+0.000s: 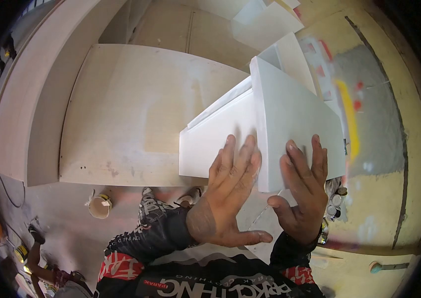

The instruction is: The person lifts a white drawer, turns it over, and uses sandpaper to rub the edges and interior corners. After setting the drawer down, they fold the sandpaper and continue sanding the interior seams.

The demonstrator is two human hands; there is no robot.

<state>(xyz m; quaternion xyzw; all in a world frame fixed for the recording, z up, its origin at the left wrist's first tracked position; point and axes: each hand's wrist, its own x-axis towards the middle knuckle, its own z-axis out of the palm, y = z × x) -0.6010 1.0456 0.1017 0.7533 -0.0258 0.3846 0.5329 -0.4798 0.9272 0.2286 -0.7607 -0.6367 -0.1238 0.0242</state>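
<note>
A white-painted drawer [220, 134] rests on a pale wooden panel [121, 114], its broad white front panel [297, 119] facing right. My left hand [232, 193] lies with fingers stretched out over the drawer's side, close beside the front panel's edge, thumb pointing right. On the other side of that edge, my right hand [302, 191] has its fingers spread over the lower part of the front panel. Pale dust marks my left fingers. Neither hand is wrapped around anything.
More white drawers [295, 59] stand behind at the upper right. A long wooden board [36, 99] rises at left. Below are a bucket [100, 205] and several cans [336, 199]. Another person [46, 270] is at the lower left. A brush [386, 266] lies at lower right.
</note>
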